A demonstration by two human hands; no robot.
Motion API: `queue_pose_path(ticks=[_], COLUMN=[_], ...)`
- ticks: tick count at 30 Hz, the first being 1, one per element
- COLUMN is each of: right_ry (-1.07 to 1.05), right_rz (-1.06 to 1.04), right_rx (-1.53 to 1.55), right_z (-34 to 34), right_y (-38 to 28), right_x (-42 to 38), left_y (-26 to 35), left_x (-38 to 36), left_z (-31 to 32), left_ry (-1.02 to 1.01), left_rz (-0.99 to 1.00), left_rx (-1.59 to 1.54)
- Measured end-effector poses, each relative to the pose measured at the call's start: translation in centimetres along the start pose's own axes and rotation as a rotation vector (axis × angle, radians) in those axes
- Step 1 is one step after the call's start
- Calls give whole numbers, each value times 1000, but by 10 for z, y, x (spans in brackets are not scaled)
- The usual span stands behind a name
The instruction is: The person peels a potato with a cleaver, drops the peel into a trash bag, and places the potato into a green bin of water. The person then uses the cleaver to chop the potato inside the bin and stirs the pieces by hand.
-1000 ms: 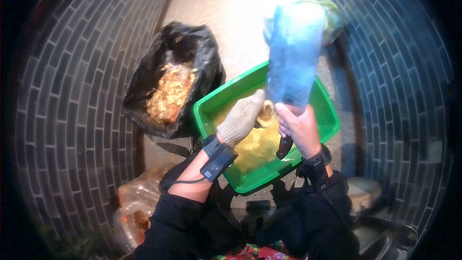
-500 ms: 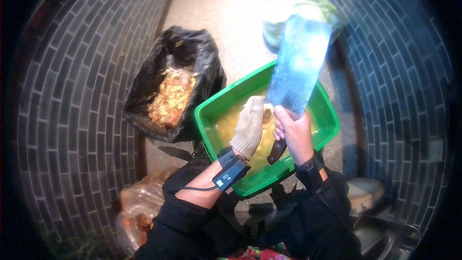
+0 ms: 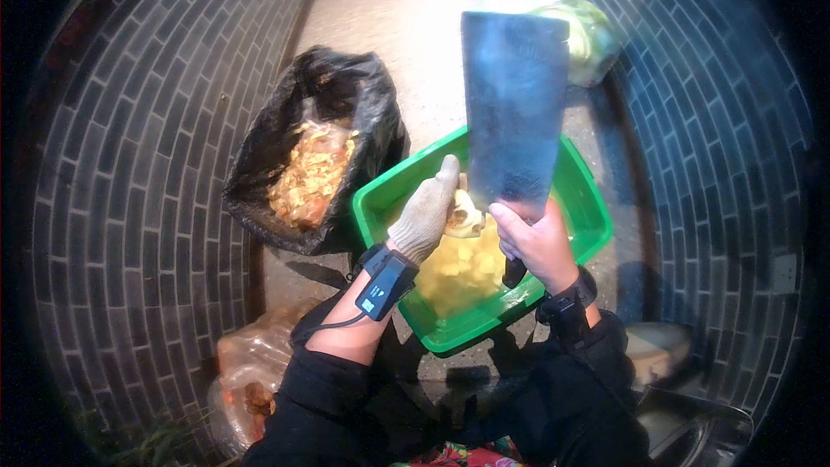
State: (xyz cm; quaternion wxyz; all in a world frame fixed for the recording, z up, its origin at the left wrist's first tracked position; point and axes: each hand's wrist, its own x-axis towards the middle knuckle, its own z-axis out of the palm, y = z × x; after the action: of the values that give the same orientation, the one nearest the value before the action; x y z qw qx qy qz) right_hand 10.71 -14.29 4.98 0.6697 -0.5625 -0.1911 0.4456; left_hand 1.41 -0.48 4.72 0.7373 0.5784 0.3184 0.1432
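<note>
My left hand [image 3: 423, 219], in a pale knitted glove, grips a cream-coloured vegetable piece [image 3: 465, 215] with brown spots; its exact kind I cannot tell. My right hand [image 3: 540, 245] is bare and wrapped round the dark handle of a cleaver [image 3: 517, 104]. The cleaver's broad blade points up and away from me, just right of the vegetable piece. Both hands are over a green plastic tub [image 3: 406, 313]. Inside the tub, pale yellow chunks [image 3: 467, 272] lie in cloudy liquid.
A black plastic bag [image 3: 246, 182] left of the tub holds yellowish-orange scraps [image 3: 309, 175]. A clear bag [image 3: 246, 363] sits at lower left, a pale green bundle [image 3: 592, 39] beyond the cleaver. Brick walls [image 3: 164, 138] rise on both sides. A round pale object [image 3: 654, 352] is at lower right.
My left hand has moved left and slightly down, turning the vegetable piece away from the blade. The cleaver has swung to a more upright angle, its tip shifting left.
</note>
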Motion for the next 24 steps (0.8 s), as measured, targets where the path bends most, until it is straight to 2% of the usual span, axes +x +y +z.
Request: queue_pose_path(ticks=[1, 3, 6, 7, 9, 10, 12, 14, 16, 21, 24], right_ry=[1, -12, -36, -37, 64, 65, 171, 155, 140, 137, 134], right_rz=[0, 32, 36, 36, -28, -32, -66, -66, -67, -13, 15], right_rx=[0, 20, 53, 52, 53, 54, 63, 103, 143, 160, 147], right_z=[0, -1, -3, -2, 0, 0, 1, -1, -3, -2, -3], right_y=[-1, -2, 1, 2, 4, 2, -1, -3, -4, -5, -5], right_x=[-1, -2, -2, -2, -1, -1, -1, -1, -2, -4, -5], left_y=[-2, -4, 2, -4, -16, -17, -16, -26, -26, -33, -30], left_x=[1, 5, 2, 5, 12, 13, 12, 23, 24, 24, 21], left_z=[-3, -10, -9, -12, -15, -11, -3, -7, -4, -6, -6], left_ry=[-1, -36, -118, -117, -240, -243, -65, -62, 1, 9, -90], left_rz=[0, 110, 22, 22, 100, 104, 180, 151, -4, 73, 39], left_rx=[0, 224, 161, 161, 124, 126, 96, 18, -275, -228, -391])
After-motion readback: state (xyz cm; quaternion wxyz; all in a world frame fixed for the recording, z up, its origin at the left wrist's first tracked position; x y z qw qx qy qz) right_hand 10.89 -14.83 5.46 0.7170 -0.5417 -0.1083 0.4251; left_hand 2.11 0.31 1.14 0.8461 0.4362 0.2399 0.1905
